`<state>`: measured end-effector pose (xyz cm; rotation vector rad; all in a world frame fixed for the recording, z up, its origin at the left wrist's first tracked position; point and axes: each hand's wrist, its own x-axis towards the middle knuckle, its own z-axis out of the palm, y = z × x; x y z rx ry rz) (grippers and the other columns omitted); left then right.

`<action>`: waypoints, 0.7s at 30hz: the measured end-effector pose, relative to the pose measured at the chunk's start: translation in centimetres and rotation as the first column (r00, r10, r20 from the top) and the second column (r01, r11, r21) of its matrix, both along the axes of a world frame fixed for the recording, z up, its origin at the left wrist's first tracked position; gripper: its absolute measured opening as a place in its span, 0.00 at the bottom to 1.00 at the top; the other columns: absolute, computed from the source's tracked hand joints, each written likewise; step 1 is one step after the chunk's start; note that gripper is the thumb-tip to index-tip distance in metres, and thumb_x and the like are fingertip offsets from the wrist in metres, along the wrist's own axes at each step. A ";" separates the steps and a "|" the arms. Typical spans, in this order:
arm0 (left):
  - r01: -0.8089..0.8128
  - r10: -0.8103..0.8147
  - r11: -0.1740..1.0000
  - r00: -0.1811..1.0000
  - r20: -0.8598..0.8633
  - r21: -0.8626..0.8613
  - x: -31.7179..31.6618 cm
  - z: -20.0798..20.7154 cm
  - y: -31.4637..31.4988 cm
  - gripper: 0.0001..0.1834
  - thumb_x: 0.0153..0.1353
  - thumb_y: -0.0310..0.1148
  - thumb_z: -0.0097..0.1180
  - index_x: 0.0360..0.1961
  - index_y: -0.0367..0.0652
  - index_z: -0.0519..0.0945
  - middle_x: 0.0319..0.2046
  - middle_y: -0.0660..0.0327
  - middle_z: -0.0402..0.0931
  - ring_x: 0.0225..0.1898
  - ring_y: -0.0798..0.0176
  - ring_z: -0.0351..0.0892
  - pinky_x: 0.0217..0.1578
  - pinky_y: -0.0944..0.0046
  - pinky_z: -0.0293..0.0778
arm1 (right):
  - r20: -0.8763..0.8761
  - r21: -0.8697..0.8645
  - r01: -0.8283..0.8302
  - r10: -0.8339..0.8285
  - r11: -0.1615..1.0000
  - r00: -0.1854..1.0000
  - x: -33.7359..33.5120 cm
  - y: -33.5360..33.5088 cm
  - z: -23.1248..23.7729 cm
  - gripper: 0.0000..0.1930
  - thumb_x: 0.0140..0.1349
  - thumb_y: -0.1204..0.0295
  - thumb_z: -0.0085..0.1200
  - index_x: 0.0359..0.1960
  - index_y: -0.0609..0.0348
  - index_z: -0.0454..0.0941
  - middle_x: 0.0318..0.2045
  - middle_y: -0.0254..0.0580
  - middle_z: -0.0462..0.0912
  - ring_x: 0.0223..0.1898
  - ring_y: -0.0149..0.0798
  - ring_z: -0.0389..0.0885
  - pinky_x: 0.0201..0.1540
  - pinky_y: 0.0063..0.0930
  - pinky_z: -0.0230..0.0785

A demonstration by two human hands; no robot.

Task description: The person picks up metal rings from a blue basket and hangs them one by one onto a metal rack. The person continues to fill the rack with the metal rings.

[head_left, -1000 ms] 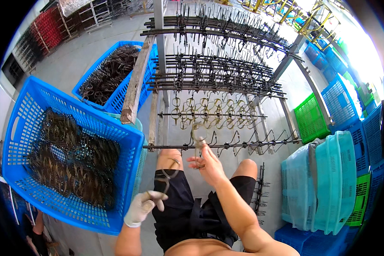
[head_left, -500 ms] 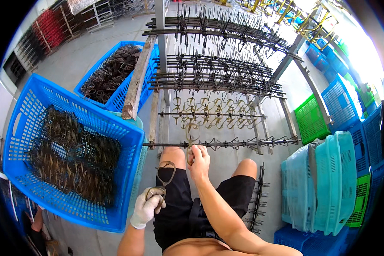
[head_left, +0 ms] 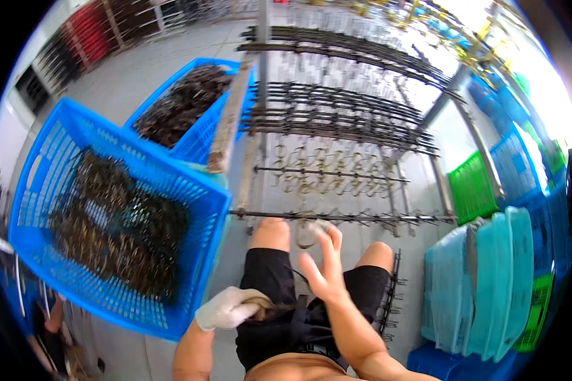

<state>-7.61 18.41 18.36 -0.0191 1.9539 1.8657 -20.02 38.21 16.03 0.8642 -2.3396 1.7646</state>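
My left hand, in a whitish glove, is closed over my lap around a looped metal part, which motion smears into a dark streak. Bare apart from pale coverings on some fingertips, my right hand has thumb and fingers apart and holds nothing. Just beyond its fingers, another looped metal part hangs at the nearest dark rod of the rack. Behind that, several brassy looped parts hang along a second rod. Blur hides the finer shapes.
On the left, a blue crate holds a heap of thin metal parts; a second blue crate stands behind it. More hooked rods fill the metal rack ahead. Turquoise crates and a green crate stand right.
My right hand has released the looped part at the nearest rod and drawn back, fingers spreading. The left hand's looped part has swung from upright to low across my lap. The whole view has shifted.
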 end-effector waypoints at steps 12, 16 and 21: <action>-0.617 0.456 -0.342 0.550 -0.699 -0.709 -5.5 -17.3 -19.3 0.33 0.45 0.45 0.62 0.50 0.38 0.69 0.47 0.49 0.70 0.52 0.44 0.65 0.53 0.45 0.62 | 0.388 -0.466 -0.055 0.260 0.883 0.884 1.8 7.8 1.0 0.22 0.68 0.72 0.35 0.60 0.73 0.55 0.30 0.49 0.78 0.22 0.35 0.74 0.30 0.25 0.67; -0.172 0.515 -0.162 0.825 -0.232 -0.972 -4.3 -21.3 -24.0 0.18 0.55 0.41 0.53 0.42 0.39 0.76 0.43 0.47 0.76 0.50 0.46 0.70 0.54 0.48 0.64 | 0.697 -0.413 0.348 0.046 0.842 0.716 -1.9 7.2 -3.9 0.24 0.71 0.65 0.36 0.67 0.51 0.49 0.37 0.44 0.78 0.33 0.35 0.76 0.33 0.27 0.67; -0.530 0.475 -0.284 0.646 -0.597 -0.799 -5.0 -19.1 -22.8 0.20 0.67 0.39 0.36 0.49 0.37 0.73 0.41 0.47 0.77 0.40 0.43 0.77 0.54 0.49 0.64 | 0.845 -0.393 0.419 0.143 0.818 0.515 -3.6 5.1 -5.3 0.22 0.69 0.59 0.42 0.60 0.55 0.61 0.45 0.37 0.75 0.34 0.37 0.75 0.30 0.30 0.68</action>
